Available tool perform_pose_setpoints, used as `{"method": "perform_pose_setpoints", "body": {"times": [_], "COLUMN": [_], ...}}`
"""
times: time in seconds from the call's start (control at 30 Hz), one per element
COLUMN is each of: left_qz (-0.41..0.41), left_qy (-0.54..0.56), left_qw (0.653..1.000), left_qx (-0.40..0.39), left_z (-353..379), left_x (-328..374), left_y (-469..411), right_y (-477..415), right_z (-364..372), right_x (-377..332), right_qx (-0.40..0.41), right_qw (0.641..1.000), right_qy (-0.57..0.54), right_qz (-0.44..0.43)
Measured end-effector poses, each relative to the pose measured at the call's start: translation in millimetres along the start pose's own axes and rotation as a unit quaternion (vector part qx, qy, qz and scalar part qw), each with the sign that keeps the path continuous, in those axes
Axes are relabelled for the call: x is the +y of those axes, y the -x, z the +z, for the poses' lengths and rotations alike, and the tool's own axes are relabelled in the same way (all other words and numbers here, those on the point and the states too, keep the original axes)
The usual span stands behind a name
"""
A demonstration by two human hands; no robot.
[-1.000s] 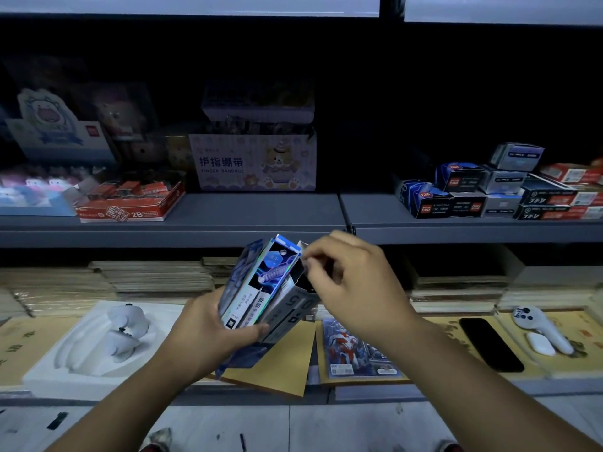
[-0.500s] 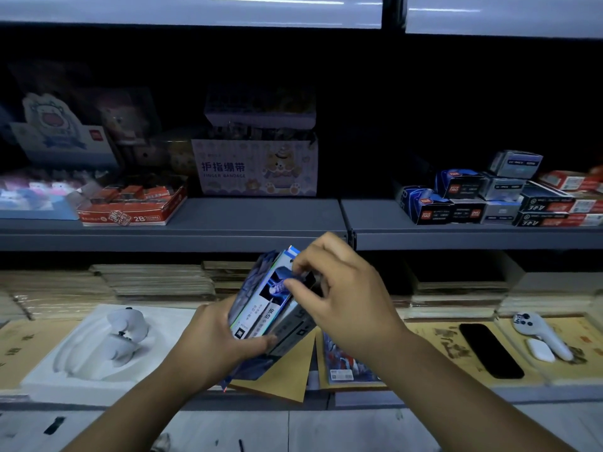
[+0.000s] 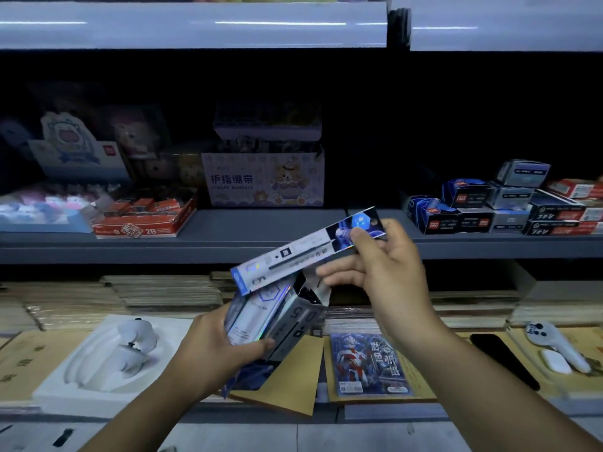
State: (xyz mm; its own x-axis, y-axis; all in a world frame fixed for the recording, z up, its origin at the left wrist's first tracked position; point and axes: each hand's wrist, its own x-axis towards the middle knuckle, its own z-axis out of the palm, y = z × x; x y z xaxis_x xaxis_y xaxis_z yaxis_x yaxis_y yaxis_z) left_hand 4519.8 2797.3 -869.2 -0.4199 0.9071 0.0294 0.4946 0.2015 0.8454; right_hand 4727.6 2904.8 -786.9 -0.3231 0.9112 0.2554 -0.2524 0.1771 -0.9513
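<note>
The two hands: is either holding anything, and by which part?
The right hand pinches a long slim pack near its upper, picture-printed end. The left hand grips an open box of similar packs round its lower half.

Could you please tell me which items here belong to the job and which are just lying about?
In hand: pen pack, pinched by right hand; open grey box, gripped by left hand.
Lying about: finger bandage box, red 2B box, black phone.
</note>
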Motion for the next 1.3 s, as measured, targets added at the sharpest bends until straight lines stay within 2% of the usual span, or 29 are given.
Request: {"method": "perform_pose_setpoints", "body": {"times": [0.1, 0.17, 0.33, 0.43, 0.63, 0.8, 0.97, 1.13, 1.23, 1.3], "left_qz": [-0.01, -0.015, -0.034, -0.036, -0.03, -0.024, -0.009, -0.01, -0.005, 0.002], "left_qy": [0.015, 0.015, 0.026, 0.035, 0.022, 0.008, -0.006, 0.001, 0.013, 0.018], "left_qw": [1.0, 0.999, 0.998, 0.997, 0.998, 0.998, 0.999, 0.999, 0.999, 0.998], "left_qx": [0.016, 0.028, 0.053, 0.053, 0.058, 0.052, 0.047, 0.039, 0.043, 0.052], "left_z": [-2, -5, -8, -7, -3, -4, -1, 1, 1, 1], "left_x": [-1, -1, -2, 1, -1, -3, -4, -3, 0, 3], "left_y": [-1, -2, -4, -3, -4, -3, -3, -3, -2, -1], "right_y": [-3, -5, -13, -15, -9, -10, -5, -3, 0, 3], "right_z": [-2, -7, -22, -29, -27, -28, -22, -17, -13, -10], "right_x": [-5, -6, -7, -5, -7, -7, -4, 3, 6, 10], "right_qx": [0.025, 0.055, 0.111, 0.15, 0.145, 0.157, 0.118, 0.083, 0.021, -0.023], "right_qw": [0.994, 0.992, 0.993, 0.986, 0.967, 0.962, 0.962, 0.95, 0.946, 0.924], "right_qy": [-0.102, -0.111, -0.042, 0.048, 0.171, 0.184, 0.217, 0.261, 0.296, 0.357], "right_qz": [0.038, 0.036, -0.018, -0.051, -0.124, -0.128, -0.119, -0.148, -0.13, -0.135]}}
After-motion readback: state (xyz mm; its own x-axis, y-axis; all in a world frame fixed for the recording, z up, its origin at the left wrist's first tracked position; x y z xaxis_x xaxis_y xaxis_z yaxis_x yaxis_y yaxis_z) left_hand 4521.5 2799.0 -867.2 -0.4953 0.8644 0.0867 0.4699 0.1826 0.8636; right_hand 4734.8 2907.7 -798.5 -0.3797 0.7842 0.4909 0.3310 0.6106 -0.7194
